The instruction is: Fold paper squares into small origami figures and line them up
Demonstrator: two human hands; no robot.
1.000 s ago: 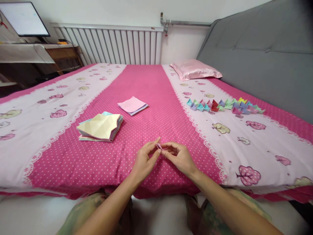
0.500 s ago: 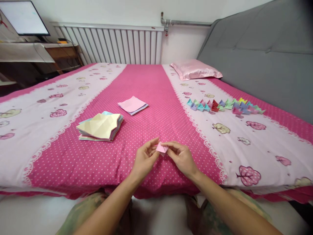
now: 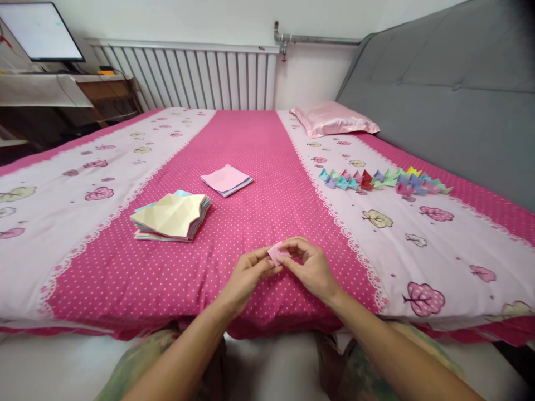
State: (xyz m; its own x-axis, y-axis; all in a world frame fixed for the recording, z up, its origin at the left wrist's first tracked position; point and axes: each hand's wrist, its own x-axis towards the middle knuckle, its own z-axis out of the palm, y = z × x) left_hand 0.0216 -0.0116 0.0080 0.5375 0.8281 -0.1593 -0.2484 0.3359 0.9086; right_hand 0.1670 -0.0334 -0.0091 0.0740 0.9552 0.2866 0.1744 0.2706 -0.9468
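Note:
Between my two hands is a small folded piece of pink origami paper, held just above the bed near its front edge. My left hand pinches it from the left, with the thumb below and the fingers behind. From the right, my right hand grips it between thumb and forefinger, covering part of the paper. Ahead and to the left lie a stack of creased paper sheets, pale yellow on top, and a smaller stack of flat square paper, pink on top.
Several small folded paper boats in many colours stand in rows at the right. A pink pillow lies at the back against a grey headboard. A radiator and a desk with a monitor are beyond the bed.
The pink paper has been turned from a triangle-like shape to a slanted square. My left thumb and fingers have shifted lower on it, and my right fingers now reach further over it.

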